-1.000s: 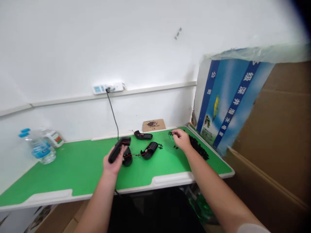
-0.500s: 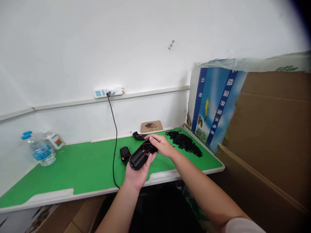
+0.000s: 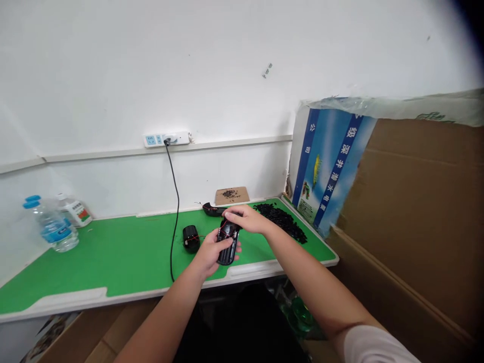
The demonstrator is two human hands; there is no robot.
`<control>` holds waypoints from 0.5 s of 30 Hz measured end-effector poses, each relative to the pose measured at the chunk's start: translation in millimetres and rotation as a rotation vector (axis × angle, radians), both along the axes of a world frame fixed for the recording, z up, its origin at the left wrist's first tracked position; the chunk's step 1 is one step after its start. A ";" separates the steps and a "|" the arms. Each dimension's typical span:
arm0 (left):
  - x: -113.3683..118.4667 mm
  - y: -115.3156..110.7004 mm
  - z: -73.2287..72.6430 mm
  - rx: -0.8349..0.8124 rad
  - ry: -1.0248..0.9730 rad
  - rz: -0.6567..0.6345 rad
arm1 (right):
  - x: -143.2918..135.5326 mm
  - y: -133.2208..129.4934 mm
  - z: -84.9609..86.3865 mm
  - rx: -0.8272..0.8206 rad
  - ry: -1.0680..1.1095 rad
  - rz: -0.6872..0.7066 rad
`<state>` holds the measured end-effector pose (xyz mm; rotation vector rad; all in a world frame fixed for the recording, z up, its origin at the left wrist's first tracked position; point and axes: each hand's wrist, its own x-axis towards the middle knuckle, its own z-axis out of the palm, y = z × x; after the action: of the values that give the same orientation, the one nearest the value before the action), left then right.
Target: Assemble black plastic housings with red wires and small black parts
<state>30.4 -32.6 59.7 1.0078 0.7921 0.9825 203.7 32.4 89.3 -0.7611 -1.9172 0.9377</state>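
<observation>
Table: green, white-edged; broad green stretch between cord and bottles.
Carton: walls off table's right edge, little room there.
Black pile: near right edge, beyond right wrist.
Right hand: fingers bent over black housing's far end; can't tell if pinching.
Left hand: holding housing, thumb on top.
Housing: raised near table's front edge.

- Small assembly workshop, it appears.
- Green-topped bench holding black wired casings and a heap of small black parts.
- Wall-mounted power strip, cable plugged in.
- Large cardboard box alongside.
</observation>
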 end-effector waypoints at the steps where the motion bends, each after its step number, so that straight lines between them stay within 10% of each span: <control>1: 0.9 3.7 -3.9 -0.001 -0.032 0.004 | 0.7 3.7 -7.6 -0.084 0.101 0.002; 8: 5.4 16.3 -44.3 -0.046 -0.183 0.006 | 11.6 16.2 -78.7 -0.390 0.750 0.042; 15: 6.2 16.2 -47.9 -0.030 -0.181 -0.010 | 9.9 11.2 -90.3 -0.366 0.731 0.060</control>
<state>36.7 -16.4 11.8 0.8827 0.6496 1.0347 213.6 43.6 -1.1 -0.4620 -1.1479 1.3942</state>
